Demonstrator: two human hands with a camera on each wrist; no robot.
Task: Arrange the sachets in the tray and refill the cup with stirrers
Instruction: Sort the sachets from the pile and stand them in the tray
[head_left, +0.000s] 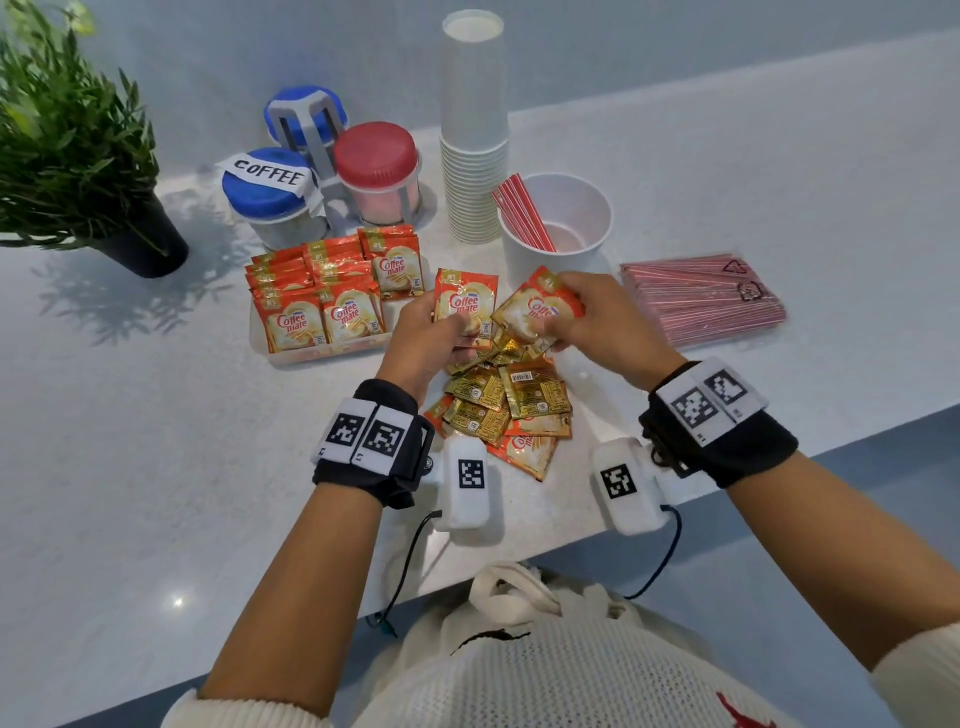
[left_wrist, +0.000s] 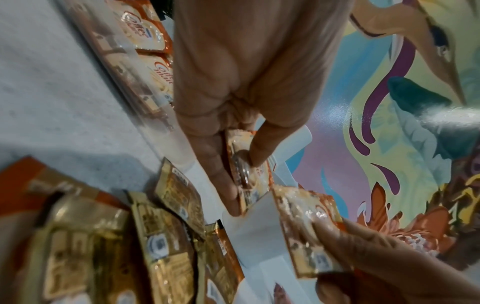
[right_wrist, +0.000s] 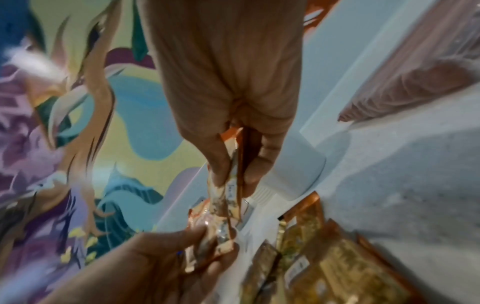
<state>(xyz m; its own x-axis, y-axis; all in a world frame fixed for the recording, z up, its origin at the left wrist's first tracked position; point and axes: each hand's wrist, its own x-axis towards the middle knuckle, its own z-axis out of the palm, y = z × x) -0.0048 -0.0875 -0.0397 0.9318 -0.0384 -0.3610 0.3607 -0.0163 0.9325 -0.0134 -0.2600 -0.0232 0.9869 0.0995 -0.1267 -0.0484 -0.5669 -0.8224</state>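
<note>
Now both hands work at the centre of the head view, over a loose pile of orange and gold foil creamer sachets (head_left: 498, 405) on the pale speckled counter (head_left: 156, 441). The left hand (head_left: 423, 332) pinches one orange sachet (head_left: 464, 306) by its lower edge, face up. The right hand (head_left: 597, 322) pinches a second, tilted sachet (head_left: 535, 306) between thumb and fingers, and the two sachets are just beside each other. The pile lies mostly gold side up, and I count about ten sachets, but they overlap, so the exact number I cannot tell.

To the left of the hands stands a clear plastic tray (head_left: 311, 356) with sachets in three upright rows; how many are in each row I cannot tell. At upper centre a white paper cup (head_left: 563, 244) holds a small bunch of red-and-white striped stirrers (head_left: 522, 213) leaning on its left rim. At the right, a flat sealed pack of more striped stirrers (head_left: 701, 301) lies on the counter. Behind are three jars in a grey rack, two with blue lids and one with a red lid (head_left: 375, 156), one labelled COFFEE, then a tall stack of white cups (head_left: 474, 171) and a green plant in a dark pot (head_left: 78, 156) at upper left.

Only the wrist views show a colourful painted wall. The left wrist view shows the thumb (left_wrist: 262, 148) pressing the sachet against the fingers, and the right wrist view shows the right hand's sachet edge-on.
</note>
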